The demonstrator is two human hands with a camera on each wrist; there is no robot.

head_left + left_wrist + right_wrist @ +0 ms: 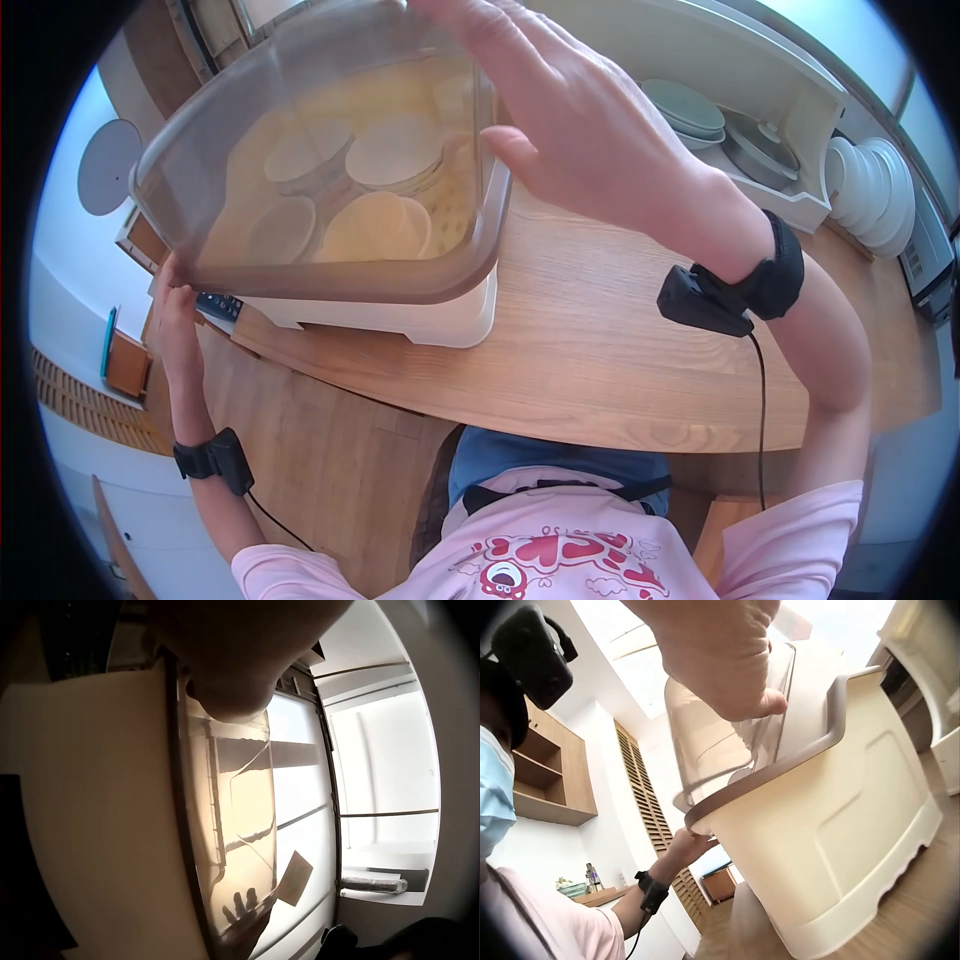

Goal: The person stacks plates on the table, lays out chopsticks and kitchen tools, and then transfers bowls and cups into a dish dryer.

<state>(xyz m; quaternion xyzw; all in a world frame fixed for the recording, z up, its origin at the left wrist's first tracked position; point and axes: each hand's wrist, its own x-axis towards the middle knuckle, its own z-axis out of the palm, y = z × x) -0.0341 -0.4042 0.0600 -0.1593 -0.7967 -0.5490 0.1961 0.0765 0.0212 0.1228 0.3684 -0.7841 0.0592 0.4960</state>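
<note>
A cream storage box (455,318) stands on the table under a translucent brown lid (330,283). Pale bowls (393,153) and cups (370,228) show through the lid. At the lid's front-left corner, my left hand (178,320) holds the rim with its fingers bent at the edge. My right hand (585,120) reaches over the right side of the lid, fingers stretched out and thumb apart beside the rim; the fingertips leave the top of the head view. In the right wrist view, this hand (720,656) is over the lid (705,742), above the box's brown rim (772,776).
The wooden table (620,330) curves around in front of the person. At the back right, a white rack (800,205) holds green dishes (685,108) and a lidded pan (758,150). White plates (875,195) stand upright beside it. A black remote (218,305) lies near the box's left corner.
</note>
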